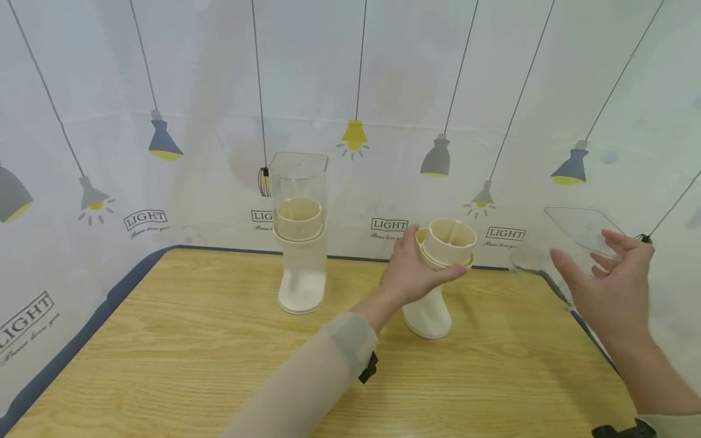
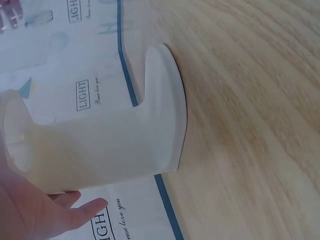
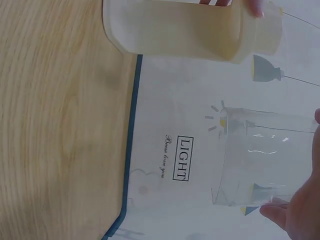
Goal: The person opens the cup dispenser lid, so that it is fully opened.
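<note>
A cream plastic stand (image 1: 429, 316) with a round cup-like top (image 1: 450, 243) is upright on the table, leaning slightly. My left hand (image 1: 408, 274) grips it just below the top, thumb and fingers spread around the rim; the left wrist view shows its curved foot (image 2: 167, 110) touching the wood. To the right, my right hand (image 1: 619, 292) holds a clear plastic container (image 3: 265, 155) up in the air, apart from the stand. Its outline is faint in the head view. A matching cream stand (image 1: 303, 267), left of my left hand, carries a clear container (image 1: 300, 182) on its top.
The wooden table (image 1: 164, 353) has a dark blue edge along its back and sides. Behind it hangs a pale backdrop (image 1: 306, 73) printed with lamps and the word LIGHT. A dark wrist device (image 1: 369, 368) sits at the left cuff.
</note>
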### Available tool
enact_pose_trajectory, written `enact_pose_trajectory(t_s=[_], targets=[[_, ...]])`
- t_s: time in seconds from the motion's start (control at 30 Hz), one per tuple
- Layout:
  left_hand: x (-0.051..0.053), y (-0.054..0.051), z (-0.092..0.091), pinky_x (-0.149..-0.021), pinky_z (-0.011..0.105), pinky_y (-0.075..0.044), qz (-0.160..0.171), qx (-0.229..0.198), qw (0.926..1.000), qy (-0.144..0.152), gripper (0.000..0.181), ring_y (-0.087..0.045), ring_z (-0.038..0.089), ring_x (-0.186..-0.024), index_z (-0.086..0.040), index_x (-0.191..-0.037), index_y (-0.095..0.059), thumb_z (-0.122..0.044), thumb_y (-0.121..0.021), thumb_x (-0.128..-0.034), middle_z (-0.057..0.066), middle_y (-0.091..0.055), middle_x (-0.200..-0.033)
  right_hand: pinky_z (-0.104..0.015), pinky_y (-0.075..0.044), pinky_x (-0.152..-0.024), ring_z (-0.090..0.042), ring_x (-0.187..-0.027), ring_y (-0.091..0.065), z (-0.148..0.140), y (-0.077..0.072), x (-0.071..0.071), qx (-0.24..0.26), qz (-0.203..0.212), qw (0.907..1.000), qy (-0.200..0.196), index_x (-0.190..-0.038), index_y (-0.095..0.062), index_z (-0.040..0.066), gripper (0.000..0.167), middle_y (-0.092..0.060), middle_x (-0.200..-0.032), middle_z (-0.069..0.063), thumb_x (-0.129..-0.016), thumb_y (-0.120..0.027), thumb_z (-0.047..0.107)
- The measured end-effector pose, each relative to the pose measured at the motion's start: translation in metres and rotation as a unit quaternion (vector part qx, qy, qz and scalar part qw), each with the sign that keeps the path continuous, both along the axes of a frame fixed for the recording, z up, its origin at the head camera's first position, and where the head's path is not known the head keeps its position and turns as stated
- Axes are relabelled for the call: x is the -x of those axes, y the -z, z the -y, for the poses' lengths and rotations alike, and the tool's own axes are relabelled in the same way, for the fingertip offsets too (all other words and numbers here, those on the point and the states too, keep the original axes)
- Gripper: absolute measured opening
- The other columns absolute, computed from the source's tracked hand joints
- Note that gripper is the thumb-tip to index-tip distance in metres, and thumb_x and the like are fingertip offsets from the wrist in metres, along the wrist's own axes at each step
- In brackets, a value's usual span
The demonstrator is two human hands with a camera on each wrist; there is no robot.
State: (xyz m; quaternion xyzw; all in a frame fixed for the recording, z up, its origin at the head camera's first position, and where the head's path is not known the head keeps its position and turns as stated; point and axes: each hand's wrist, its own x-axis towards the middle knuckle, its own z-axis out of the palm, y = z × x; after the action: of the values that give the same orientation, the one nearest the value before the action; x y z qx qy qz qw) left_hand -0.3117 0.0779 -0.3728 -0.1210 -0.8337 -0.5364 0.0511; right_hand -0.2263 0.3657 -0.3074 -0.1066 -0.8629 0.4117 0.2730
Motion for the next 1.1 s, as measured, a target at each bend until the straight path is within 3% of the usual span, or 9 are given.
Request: enact_pose_trajectory(t_s=[0.2,0.43,0.87,1.1], targets=[[0.006,0.0,0.007,-0.107,0.046,-0.056,0.001,-0.001,0.9998,0.02,0.131,-0.061,0.023,-0.128,-0.03,-0.174,-0.021,-0.074,-0.092,-0.0726,0.006,-0.051,-0.158,-0.062,-0.036,-0.13,-0.051,-0.156,-0.04,-0.012,0.022,0.011,0.002,0.015,0.9992,-0.037,-0.169,-0.012,0.019,0.099,-0.019,-0.179,-0.015,-0.1,-0.077,0.048],[0.01,-0.001,0.01,-0.109,0.047,-0.055,0.006,-0.012,0.9994,0.031,0.129,-0.061,0.024,-0.13,-0.032,-0.174,-0.022,-0.069,-0.094,-0.0741,0.005,-0.051,-0.161,-0.08,-0.036,-0.116,-0.062,-0.157,-0.029,-0.023,0.045,0.022,0.002,0.066,0.9967,-0.048,-0.17,-0.001,0.01,0.107,-0.007,-0.178,-0.027,-0.103,-0.07,0.056],[0.014,0.002,0.006,-0.099,0.042,-0.058,0.001,-0.019,0.9994,0.027,0.121,-0.062,0.019,-0.115,-0.04,-0.17,-0.026,-0.068,-0.094,-0.0742,0.002,-0.052,-0.152,-0.076,-0.042,-0.105,-0.066,-0.15,-0.03,-0.037,0.082,0.049,-0.01,0.109,0.9935,-0.032,-0.171,-0.004,0.008,0.107,-0.01,-0.172,-0.038,-0.103,-0.065,0.064],[0.012,0.001,0.006,-0.101,0.043,-0.057,0.007,-0.024,0.9995,0.02,0.121,-0.062,0.02,-0.117,-0.043,-0.171,-0.025,-0.066,-0.095,-0.0743,0.003,-0.05,-0.155,-0.076,-0.04,-0.103,-0.068,-0.145,-0.031,-0.045,0.099,0.061,-0.016,0.12,0.9922,-0.03,-0.171,-0.004,0.009,0.107,-0.007,-0.17,-0.042,-0.103,-0.063,0.066]])
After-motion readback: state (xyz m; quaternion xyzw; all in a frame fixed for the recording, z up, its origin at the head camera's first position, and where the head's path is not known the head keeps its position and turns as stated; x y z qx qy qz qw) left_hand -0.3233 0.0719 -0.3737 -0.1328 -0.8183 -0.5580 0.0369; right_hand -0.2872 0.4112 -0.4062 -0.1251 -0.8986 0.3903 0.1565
